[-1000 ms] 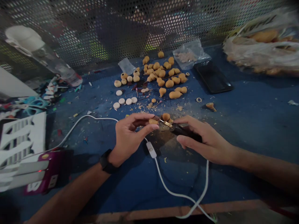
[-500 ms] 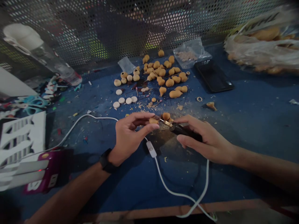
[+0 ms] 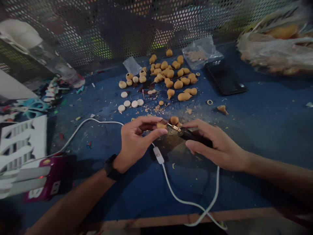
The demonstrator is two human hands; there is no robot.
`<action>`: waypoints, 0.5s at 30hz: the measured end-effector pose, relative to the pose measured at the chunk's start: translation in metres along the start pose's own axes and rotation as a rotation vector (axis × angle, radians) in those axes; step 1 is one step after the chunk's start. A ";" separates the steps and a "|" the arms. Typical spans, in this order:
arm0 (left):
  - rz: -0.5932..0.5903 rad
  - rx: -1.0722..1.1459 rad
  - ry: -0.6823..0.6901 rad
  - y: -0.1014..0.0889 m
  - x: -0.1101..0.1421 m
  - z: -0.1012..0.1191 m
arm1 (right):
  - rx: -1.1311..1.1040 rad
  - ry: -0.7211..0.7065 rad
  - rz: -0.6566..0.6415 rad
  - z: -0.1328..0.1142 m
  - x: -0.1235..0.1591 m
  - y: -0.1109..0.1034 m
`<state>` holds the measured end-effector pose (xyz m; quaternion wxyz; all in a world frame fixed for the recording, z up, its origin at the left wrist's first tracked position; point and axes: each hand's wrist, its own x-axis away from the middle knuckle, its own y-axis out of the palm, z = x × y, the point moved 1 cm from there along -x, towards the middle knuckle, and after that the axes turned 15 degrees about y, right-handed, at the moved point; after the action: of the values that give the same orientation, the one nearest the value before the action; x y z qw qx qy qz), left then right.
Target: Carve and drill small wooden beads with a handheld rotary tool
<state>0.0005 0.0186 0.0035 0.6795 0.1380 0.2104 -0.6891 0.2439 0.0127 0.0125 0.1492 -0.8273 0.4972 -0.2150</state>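
Note:
My left hand [image 3: 135, 143] pinches a small tan gourd-shaped piece [image 3: 161, 125] between thumb and fingertips. My right hand [image 3: 212, 145] grips a black rotary tool [image 3: 195, 136] whose brass tip [image 3: 174, 127] touches that piece. A white cord with an inline switch [image 3: 158, 155] runs under my hands. Another tan piece [image 3: 174, 120] lies just behind the tool tip, amid wood dust on the blue table [image 3: 264, 120].
Several tan gourd pieces [image 3: 171, 76] and pale round discs [image 3: 130, 104] lie further back. A black phone [image 3: 225, 78] and plastic bags [image 3: 199, 52] are at the back right. A perforated metal screen [image 3: 137, 29] closes the far side. A purple device [image 3: 49, 182] sits left.
The view has shifted slightly; both hands stay together with the tool tip on the small piece, hardly moved.

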 end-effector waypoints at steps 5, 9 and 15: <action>-0.001 0.019 -0.016 0.000 0.000 -0.001 | 0.004 -0.003 -0.007 -0.002 0.000 0.000; -0.002 0.037 -0.005 0.000 0.000 -0.001 | -0.005 0.010 -0.002 -0.003 -0.001 0.000; -0.004 0.035 -0.016 0.000 0.000 -0.001 | -0.022 0.012 -0.015 -0.001 -0.001 0.000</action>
<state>0.0004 0.0192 0.0029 0.6772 0.1439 0.1934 -0.6951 0.2430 0.0137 0.0130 0.1352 -0.8314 0.4940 -0.2154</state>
